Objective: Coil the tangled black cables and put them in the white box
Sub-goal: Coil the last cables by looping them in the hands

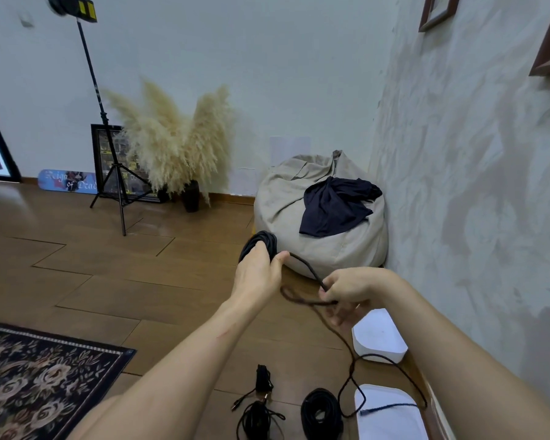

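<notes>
Centre frame: left hand (259,274) clamped around coiled black cable (262,238), held up before the beanbag (321,223). Right hand (350,290) pinches the cable's loose run (308,268), which trails to the floor. White box (378,338) lower right by the wall. Two more coiled bundles (321,411) lie bottom centre.

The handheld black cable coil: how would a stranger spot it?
Find the beige beanbag chair in the corner. In front of it, the left hand grips a black cable coil. Unlike the black cable bundles on the wooden floor, it is held up, its strand running to the right hand.
</notes>
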{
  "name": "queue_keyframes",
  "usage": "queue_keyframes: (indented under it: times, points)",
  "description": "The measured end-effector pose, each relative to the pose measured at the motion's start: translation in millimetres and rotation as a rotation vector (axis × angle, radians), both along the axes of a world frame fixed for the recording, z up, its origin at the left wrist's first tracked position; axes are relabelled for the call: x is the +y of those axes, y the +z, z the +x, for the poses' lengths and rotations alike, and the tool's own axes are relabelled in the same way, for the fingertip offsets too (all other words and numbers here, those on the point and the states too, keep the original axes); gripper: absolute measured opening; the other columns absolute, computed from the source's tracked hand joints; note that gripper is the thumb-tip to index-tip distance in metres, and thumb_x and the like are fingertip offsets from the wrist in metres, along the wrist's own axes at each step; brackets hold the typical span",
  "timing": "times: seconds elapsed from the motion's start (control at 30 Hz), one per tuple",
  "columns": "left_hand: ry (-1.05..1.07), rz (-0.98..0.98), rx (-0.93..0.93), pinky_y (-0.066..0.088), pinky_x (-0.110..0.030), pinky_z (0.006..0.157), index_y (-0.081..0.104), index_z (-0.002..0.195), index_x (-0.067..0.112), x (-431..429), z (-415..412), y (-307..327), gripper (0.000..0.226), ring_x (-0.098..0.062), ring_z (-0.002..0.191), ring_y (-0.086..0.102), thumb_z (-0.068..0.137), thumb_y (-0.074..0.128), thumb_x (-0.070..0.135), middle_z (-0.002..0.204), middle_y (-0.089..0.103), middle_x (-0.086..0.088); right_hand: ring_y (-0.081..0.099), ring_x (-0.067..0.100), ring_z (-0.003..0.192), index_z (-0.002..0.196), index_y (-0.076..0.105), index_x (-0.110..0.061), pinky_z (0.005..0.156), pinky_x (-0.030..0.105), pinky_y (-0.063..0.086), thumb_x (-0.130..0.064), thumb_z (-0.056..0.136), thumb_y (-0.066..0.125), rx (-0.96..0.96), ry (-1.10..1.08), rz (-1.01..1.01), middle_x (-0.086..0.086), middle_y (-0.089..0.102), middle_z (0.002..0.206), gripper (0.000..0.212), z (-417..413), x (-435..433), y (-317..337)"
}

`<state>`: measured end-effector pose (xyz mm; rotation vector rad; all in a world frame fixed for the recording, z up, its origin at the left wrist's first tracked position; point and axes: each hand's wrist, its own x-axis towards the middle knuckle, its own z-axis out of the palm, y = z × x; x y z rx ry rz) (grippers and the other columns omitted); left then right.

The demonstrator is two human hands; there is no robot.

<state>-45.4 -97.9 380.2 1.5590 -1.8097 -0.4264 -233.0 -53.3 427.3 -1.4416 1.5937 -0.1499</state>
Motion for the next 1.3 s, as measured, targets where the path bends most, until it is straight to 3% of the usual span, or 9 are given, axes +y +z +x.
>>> queue_keyframes:
  times: [0.17,0.33,0.43,0.63,0.77,0.87,1.03,1.2,1.3]
  points:
    - [0.147,0.060,0.222,0.048,-0.041,0.073,0.049,0.099,0.011,-18,32,5,0.039,-0.024,0.087,0.059,0.106,0.045,0.049,0.092,0.059,-0.006,0.075,0.026,0.076,0.098,0.061,-0.008,0.076,0.042,0.064,0.001,0.095,0.055,0.082,-0.008,-0.171,0.012,0.067,0.087,0.011,-33,-1,-15]
    - [-0.037,0.163,0.340,0.053,-0.045,0.087,0.059,0.102,0.011,-22,51,-1,0.045,-0.028,0.094,0.066,0.107,0.040,0.051,0.098,0.070,-0.012,0.049,0.010,0.054,0.117,0.063,-0.007,0.053,0.025,0.047,-0.012,0.104,0.055,-0.383,-0.271,-0.427,0.007,0.056,0.080,0.016,-43,-6,-20]
    - [-0.139,0.169,0.383,0.053,-0.047,0.095,0.064,0.103,0.010,-14,41,3,0.046,-0.028,0.097,0.068,0.107,0.040,0.049,0.097,0.072,-0.011,0.043,0.008,0.055,0.116,0.064,-0.016,0.050,0.021,0.037,-0.027,0.102,0.061,-0.293,-0.263,-0.463,0.003,0.056,0.082,0.018,-33,-10,-17]
    - [-0.296,0.157,0.290,0.051,-0.040,0.092,0.064,0.102,0.012,3,21,5,0.045,-0.022,0.094,0.067,0.108,0.039,0.048,0.095,0.072,-0.005,0.059,0.011,0.069,0.115,0.066,-0.025,0.066,0.026,0.047,-0.035,0.099,0.065,-0.238,-0.133,-0.732,0.003,0.067,0.084,0.020,-6,-13,-9]
    - [-0.381,0.171,0.350,0.052,-0.042,0.090,0.063,0.104,0.014,13,10,9,0.042,-0.015,0.086,0.063,0.109,0.038,0.047,0.088,0.068,0.005,0.050,0.002,0.060,0.100,0.076,-0.022,0.064,0.027,0.040,-0.032,0.101,0.061,-0.139,-0.069,-0.994,-0.011,0.060,0.065,0.017,1,-17,0]
    - [-0.474,0.191,0.380,0.052,-0.042,0.083,0.063,0.105,0.009,24,3,16,0.050,-0.015,0.080,0.062,0.105,0.039,0.053,0.083,0.067,0.006,0.057,-0.001,0.068,0.099,0.077,-0.026,0.066,0.023,0.041,-0.032,0.099,0.065,-0.067,-0.118,-1.137,-0.024,0.064,0.069,0.013,-3,-20,5]
    - [-0.585,0.183,0.454,0.048,-0.032,0.079,0.062,0.109,0.006,41,-8,28,0.043,-0.014,0.081,0.060,0.108,0.039,0.042,0.086,0.066,0.004,0.062,0.009,0.073,0.090,0.077,-0.033,0.076,0.032,0.048,-0.025,0.094,0.072,-0.336,-0.207,-1.077,-0.007,0.066,0.069,0.011,-7,-26,2]
    - [-0.629,0.169,0.469,0.049,-0.041,0.096,0.063,0.114,0.011,46,-3,39,0.045,-0.011,0.094,0.061,0.099,0.043,0.048,0.091,0.066,0.010,0.048,0.006,0.056,0.102,0.079,-0.014,0.060,0.022,0.041,-0.016,0.098,0.067,-0.460,-0.176,-1.024,-0.001,0.064,0.069,0.013,-2,-22,1]
    - [-0.645,0.157,0.484,0.047,-0.043,0.102,0.063,0.117,0.005,47,0,45,0.053,-0.007,0.102,0.061,0.097,0.046,0.051,0.093,0.067,0.013,0.051,0.002,0.059,0.109,0.076,-0.019,0.061,0.018,0.044,-0.012,0.102,0.060,-0.447,-0.146,-1.025,-0.008,0.064,0.071,0.019,1,-19,-3]
